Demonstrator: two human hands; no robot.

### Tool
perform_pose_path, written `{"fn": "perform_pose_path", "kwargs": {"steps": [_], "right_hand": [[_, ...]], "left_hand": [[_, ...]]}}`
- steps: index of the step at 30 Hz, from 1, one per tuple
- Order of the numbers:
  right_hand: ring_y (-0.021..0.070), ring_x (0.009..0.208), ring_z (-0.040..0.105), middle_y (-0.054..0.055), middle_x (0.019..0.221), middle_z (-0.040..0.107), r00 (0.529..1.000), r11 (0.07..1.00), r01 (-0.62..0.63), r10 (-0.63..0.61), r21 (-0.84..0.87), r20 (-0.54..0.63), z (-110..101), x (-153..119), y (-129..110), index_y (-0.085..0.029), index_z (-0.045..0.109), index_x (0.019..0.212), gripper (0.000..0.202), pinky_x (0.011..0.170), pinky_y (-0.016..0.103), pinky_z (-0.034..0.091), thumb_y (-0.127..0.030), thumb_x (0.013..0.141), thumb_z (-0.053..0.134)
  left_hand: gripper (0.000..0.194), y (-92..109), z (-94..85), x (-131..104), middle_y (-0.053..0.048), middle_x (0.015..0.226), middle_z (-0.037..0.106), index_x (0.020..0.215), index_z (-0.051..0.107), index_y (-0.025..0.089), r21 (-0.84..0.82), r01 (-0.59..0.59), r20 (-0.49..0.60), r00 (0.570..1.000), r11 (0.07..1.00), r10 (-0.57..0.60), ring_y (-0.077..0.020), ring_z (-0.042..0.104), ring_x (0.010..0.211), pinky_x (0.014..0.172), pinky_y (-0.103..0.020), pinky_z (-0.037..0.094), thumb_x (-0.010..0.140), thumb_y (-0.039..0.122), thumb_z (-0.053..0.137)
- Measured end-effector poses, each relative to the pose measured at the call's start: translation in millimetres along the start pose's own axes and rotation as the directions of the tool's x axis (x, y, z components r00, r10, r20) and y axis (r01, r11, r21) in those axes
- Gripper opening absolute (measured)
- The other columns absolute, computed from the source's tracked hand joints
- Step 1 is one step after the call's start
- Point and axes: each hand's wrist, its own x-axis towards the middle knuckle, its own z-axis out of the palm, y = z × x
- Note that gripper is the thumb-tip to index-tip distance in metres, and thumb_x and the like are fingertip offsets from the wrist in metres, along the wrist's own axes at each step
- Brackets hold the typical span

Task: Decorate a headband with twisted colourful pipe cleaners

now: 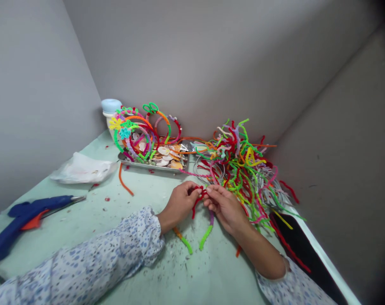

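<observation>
Both hands meet at the middle of the table over a short red pipe cleaner [194, 209], which is bent and twisted. My left hand [179, 201] pinches it between thumb and fingertips. From the other side, my right hand [224, 206] grips it with thumb and forefinger. Beneath the hands, a purple-and-green fuzzy end [206, 237] and an orange-and-green fuzzy end [183, 241] stick out towards me; whether they join is hidden. A big tangled heap of coloured pipe cleaners [243, 169] lies just beyond my right hand.
Behind, a metal tray [154, 166] holds several fuzzy decorated headbands [137, 135] and paper cut-outs [168, 157]. A blue-lidded white container [111, 111] stands at the corner. To the left are a plastic bag [84, 168] and a blue glue gun [30, 216]. A black phone-like slab [310, 250] lies right.
</observation>
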Motion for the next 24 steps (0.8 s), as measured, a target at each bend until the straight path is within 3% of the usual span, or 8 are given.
{"fn": "perform_pose_path", "kwargs": {"steps": [4, 12, 17, 24], "right_hand": [[0.0076, 0.059, 0.061, -0.001, 0.070, 0.065, 0.999, 1.000, 0.031, -0.031, 0.003, 0.016, -1, 0, 0, -0.016, 0.063, 0.089, 0.024, 0.050, 0.015, 0.046, -0.025, 0.068, 0.072], [0.0084, 0.061, 0.060, 0.002, 0.075, 0.069, 0.987, 0.969, 0.156, -0.145, -0.190, 0.073, -8, 3, 0, -0.017, 0.066, 0.101, 0.029, 0.060, 0.020, 0.047, -0.030, 0.074, 0.068], [0.0135, 0.066, 0.064, 0.003, 0.072, 0.070, 0.984, 0.929, 0.177, -0.172, -0.325, 0.046, -11, 6, 1, -0.016, 0.066, 0.096, 0.029, 0.061, 0.024, 0.050, -0.034, 0.073, 0.069], [0.0135, 0.063, 0.064, 0.002, 0.069, 0.070, 0.985, 0.921, 0.168, -0.172, -0.353, 0.018, -8, 6, -3, -0.016, 0.066, 0.092, 0.027, 0.059, 0.025, 0.051, -0.033, 0.071, 0.070]], "left_hand": [[0.018, 2, -1.1, 1, -0.001, 0.069, 0.061, 0.074, 0.062, 0.016, 0.010, 0.019, 0.003, 1.000, 1.000, -0.019, -0.0142, 0.052, 0.065, 0.061, -0.025, 0.039, 0.080, 0.030, 0.053], [0.018, 2, -2.4, 4, 0.000, 0.067, 0.059, 0.073, 0.062, 0.015, -0.064, 0.060, 0.025, 0.998, 0.996, -0.058, -0.0130, 0.049, 0.063, 0.060, -0.024, 0.037, 0.079, 0.031, 0.054], [0.019, 5, -2.8, 3, 0.000, 0.064, 0.057, 0.073, 0.061, 0.014, -0.053, 0.087, 0.040, 0.996, 0.995, -0.085, -0.0114, 0.047, 0.059, 0.056, -0.023, 0.035, 0.079, 0.031, 0.053], [0.019, 7, -2.5, 3, 0.000, 0.065, 0.058, 0.075, 0.062, 0.014, -0.049, 0.073, 0.076, 0.995, 0.996, -0.069, -0.0113, 0.048, 0.060, 0.056, -0.022, 0.037, 0.080, 0.030, 0.053]]}}
